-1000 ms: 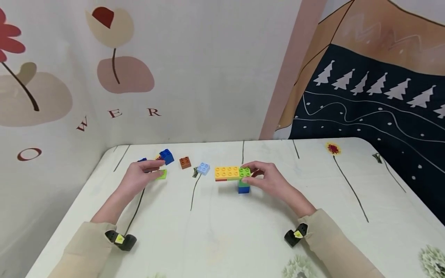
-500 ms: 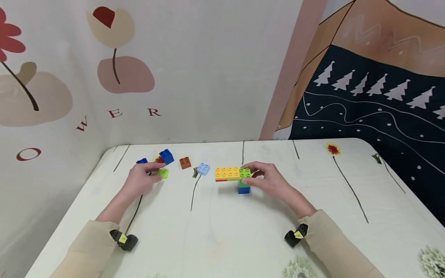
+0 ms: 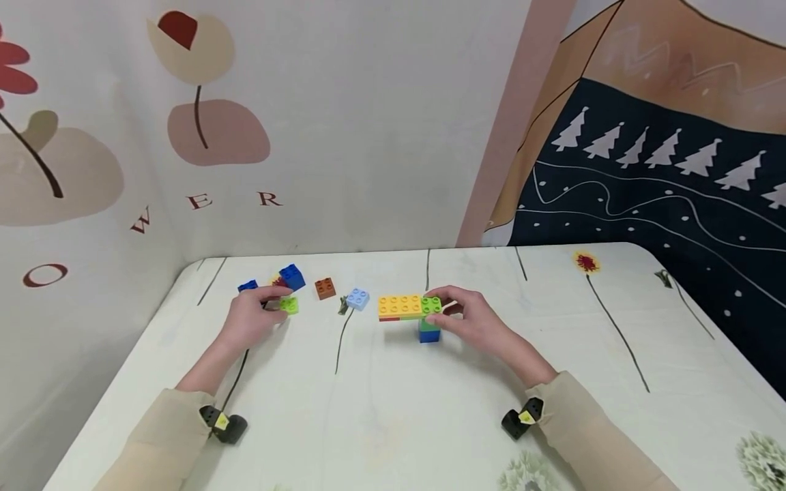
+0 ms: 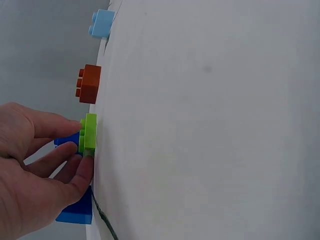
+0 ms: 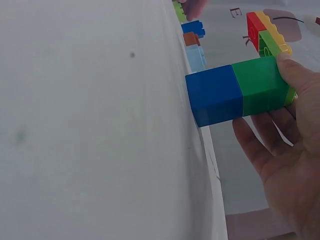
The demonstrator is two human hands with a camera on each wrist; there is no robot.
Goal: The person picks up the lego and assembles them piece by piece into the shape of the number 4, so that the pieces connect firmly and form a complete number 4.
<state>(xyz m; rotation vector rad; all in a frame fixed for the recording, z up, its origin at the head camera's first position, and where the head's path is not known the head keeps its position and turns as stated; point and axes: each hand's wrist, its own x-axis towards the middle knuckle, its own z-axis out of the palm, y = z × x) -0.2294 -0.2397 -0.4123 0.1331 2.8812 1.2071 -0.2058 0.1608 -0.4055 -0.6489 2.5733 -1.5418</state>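
Note:
My left hand (image 3: pixel 250 317) is at a thin light green brick (image 3: pixel 288 305) on the table's left side. In the left wrist view the thumb presses one end of this brick (image 4: pixel 90 132) and the fingertips meet its studded side. My right hand (image 3: pixel 469 315) grips the top of a brick build, thumb in front and fingers behind. That build has a blue brick (image 5: pixel 215 97) at the bottom, a green brick (image 5: pixel 261 85) above it, and a yellow brick (image 3: pixel 399 304) reaching out left at the top, with red and light green pieces beneath.
Behind the left hand lie a dark blue brick (image 3: pixel 292 277) and another blue brick (image 3: pixel 248 286), partly hidden. A brown brick (image 3: pixel 325 288) and a light blue brick (image 3: pixel 357 299) lie between the hands. A printed cloth covers the table (image 3: pixel 368 409); a curtain (image 3: pixel 368 136) hangs behind.
My left hand has shifted slightly right and closed in on the light green brick, which has turned a little and shows more of its top. The right hand and its build stay put.

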